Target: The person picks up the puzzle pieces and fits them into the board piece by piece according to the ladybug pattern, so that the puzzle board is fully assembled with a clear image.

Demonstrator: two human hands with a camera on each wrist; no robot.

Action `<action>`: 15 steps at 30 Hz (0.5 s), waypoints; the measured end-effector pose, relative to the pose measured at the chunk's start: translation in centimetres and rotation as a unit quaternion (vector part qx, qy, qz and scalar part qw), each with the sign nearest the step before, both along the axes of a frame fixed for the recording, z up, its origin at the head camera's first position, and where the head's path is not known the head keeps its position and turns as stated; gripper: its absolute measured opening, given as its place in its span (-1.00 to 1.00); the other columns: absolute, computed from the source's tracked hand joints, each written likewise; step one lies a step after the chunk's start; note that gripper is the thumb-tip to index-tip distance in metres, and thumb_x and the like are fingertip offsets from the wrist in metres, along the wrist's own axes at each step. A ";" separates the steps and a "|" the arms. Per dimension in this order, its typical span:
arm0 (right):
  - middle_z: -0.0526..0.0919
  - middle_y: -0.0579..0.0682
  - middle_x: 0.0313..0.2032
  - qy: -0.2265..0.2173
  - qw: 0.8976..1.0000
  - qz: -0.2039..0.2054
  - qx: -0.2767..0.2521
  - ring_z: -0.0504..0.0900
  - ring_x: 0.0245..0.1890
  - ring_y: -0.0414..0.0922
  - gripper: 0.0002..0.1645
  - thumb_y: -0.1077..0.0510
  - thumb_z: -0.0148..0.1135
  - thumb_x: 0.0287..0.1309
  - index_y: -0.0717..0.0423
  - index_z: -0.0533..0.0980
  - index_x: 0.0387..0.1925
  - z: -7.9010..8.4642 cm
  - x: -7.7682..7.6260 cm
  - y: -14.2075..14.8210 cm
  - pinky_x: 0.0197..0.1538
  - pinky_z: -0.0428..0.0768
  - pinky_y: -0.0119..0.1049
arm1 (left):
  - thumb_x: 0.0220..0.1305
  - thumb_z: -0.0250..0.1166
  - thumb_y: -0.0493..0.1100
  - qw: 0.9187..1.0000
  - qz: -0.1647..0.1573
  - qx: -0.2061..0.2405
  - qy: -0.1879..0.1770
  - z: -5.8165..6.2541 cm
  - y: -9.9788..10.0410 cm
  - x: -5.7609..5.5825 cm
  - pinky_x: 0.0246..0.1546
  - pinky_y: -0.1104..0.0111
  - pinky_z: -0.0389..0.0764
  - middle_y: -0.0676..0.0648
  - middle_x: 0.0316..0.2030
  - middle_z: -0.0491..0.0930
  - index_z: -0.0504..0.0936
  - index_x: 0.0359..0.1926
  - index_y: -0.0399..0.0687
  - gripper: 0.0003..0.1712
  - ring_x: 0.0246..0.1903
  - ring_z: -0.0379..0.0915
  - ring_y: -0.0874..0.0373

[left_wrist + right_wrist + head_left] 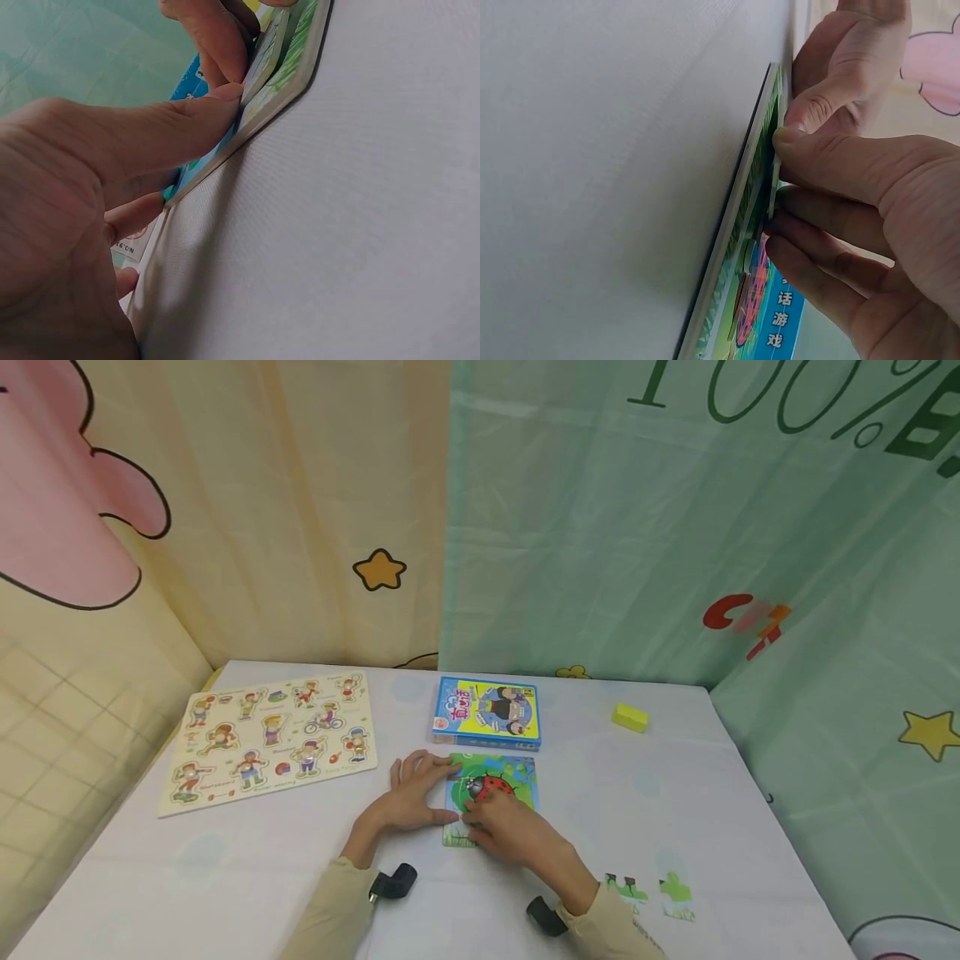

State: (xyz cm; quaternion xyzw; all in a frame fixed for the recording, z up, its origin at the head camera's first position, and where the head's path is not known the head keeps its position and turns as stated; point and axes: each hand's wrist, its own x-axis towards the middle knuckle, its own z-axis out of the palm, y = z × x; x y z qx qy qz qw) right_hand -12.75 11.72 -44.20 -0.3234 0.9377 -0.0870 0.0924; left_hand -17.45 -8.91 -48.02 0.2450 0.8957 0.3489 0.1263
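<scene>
A ladybug jigsaw puzzle (527, 768) lies in its flat board in front of the person. My right hand (513, 831) is over its lower part and pinches a green puzzle piece (271, 60) between thumb and fingers. That piece sits tilted, with one edge raised off the board; in the head view the hand mostly covers it. At the board's left edge is my left hand (408, 797), its thumb extended to the piece's edge and its other fingers spread along the board's side. Two loose puzzle pieces (675, 887) lie to the right of the right forearm.
Behind the puzzle lies a blue and yellow box (487, 714). A wooden board with sports figures (273, 739) is at the left, and a yellow block (630, 718) at the back right. Curtains (570, 552) hang behind the white table (675, 802).
</scene>
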 end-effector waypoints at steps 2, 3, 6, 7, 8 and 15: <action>0.68 -0.02 0.15 0.000 1.000 0.001 -0.004 0.64 0.17 -0.08 -0.66 0.07 0.36 0.25 0.01 0.69 0.05 0.0 -0.1 0.0 0.19 0.62 -0.23 | 0.12 0.49 -0.02 1.000 0.002 0.001 0.000 0.0 0.0 0.0 0.41 -0.30 -0.43 -0.15 0.41 0.27 0.40 0.43 0.01 -0.15 0.52 -0.32 -0.27; 0.69 -0.03 0.13 0.000 1.000 0.004 -0.008 0.65 0.14 -0.10 -0.67 0.08 0.37 0.24 0.01 0.70 0.04 0.0 -0.2 0.0 0.18 0.62 -0.25 | 0.12 0.49 -0.02 1.000 0.002 -0.001 0.001 0.0 0.0 0.0 0.41 -0.30 -0.42 -0.14 0.41 0.27 0.39 0.43 0.01 -0.15 0.52 -0.32 -0.26; 0.72 -0.05 0.07 0.007 1.000 0.012 -0.016 0.67 0.06 -0.15 -0.69 0.10 0.38 0.23 0.02 0.71 0.00 0.0 -0.3 0.1 0.14 0.64 -0.28 | 0.12 0.49 -0.02 1.000 0.002 -0.001 0.003 0.1 0.1 0.0 0.41 -0.30 -0.42 -0.14 0.41 0.28 0.40 0.42 0.00 -0.15 0.52 -0.31 -0.27; 0.73 -0.06 0.05 0.010 1.000 0.013 -0.019 0.67 0.03 -0.16 -0.70 0.10 0.39 0.22 0.02 0.72 -0.01 0.0 -0.4 0.1 0.13 0.64 -0.28 | 0.12 0.50 -0.02 1.000 0.002 -0.001 0.002 0.1 0.1 0.0 0.41 -0.30 -0.42 -0.14 0.41 0.28 0.40 0.42 0.00 -0.15 0.52 -0.31 -0.27; 0.74 -0.06 0.03 0.012 1.000 0.014 -0.022 0.67 0.00 -0.17 -0.71 0.11 0.39 0.21 0.02 0.73 -0.03 0.0 -0.4 0.1 0.13 0.64 -0.29 | 0.11 0.50 -0.02 1.000 0.003 -0.001 0.002 0.1 0.1 0.0 0.41 -0.30 -0.42 -0.15 0.40 0.28 0.40 0.42 -0.01 -0.15 0.52 -0.31 -0.27; 0.73 -0.06 0.06 0.016 0.999 -0.001 -0.032 0.62 0.04 -0.11 -0.71 0.11 0.42 0.18 0.01 0.73 -0.04 -0.4 -0.3 0.1 0.17 0.62 -0.21 | 0.10 0.51 -0.02 1.000 0.008 -0.001 0.000 0.2 0.1 0.0 0.42 -0.30 -0.41 -0.15 0.40 0.29 0.41 0.42 -0.01 -0.14 0.52 -0.30 -0.27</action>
